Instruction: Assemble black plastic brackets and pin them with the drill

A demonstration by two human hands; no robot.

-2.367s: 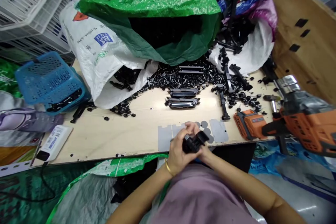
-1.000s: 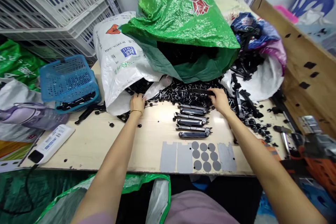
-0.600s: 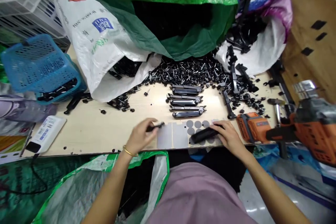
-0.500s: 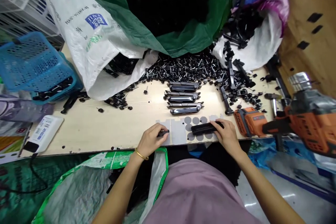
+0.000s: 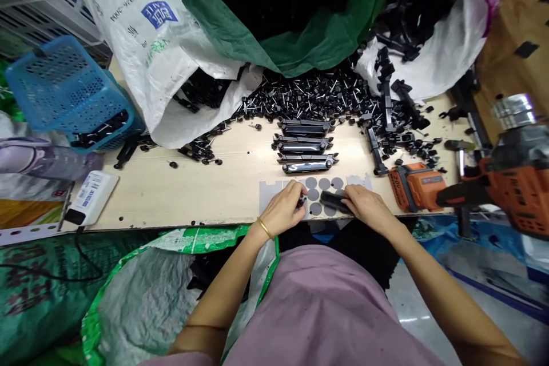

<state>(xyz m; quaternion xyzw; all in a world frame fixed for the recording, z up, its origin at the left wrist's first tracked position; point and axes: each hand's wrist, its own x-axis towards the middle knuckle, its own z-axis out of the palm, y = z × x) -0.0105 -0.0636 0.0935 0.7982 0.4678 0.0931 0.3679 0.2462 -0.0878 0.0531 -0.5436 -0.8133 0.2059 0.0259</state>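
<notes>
First, at far left, I see a purple bottle (image 5: 47, 159) lying on its side, with a blue basket (image 5: 58, 88) of black parts behind it. Just right of the bottle, a white box (image 5: 95, 194) sits on the bench (image 5: 171, 200), a cable (image 5: 83, 254) running from its dark end. A white bag (image 5: 132, 51) lies with its mouth open towards me, black pieces at its opening. Nearer the middle, my left hand (image 5: 281, 206), a gold bracelet (image 5: 266, 229) at its wrist, has its fingers closed on a small part (image 5: 301, 202), mostly hidden. Beyond it, three bars (image 5: 304, 144) lie in a row, one behind another, in front of heaped pins (image 5: 300, 94) and a gaping green bag (image 5: 295, 60). Between my hands, a black bar (image 5: 334, 201) points leftwards over the grey discs (image 5: 313, 194); I cannot tell whether it rests on them. My right hand (image 5: 366, 205) grips its right end. The two hands are near each other but apart. Further right stand an orange battery (image 5: 416, 187), a hammer (image 5: 461, 155) and an orange drill (image 5: 518, 174).
</notes>
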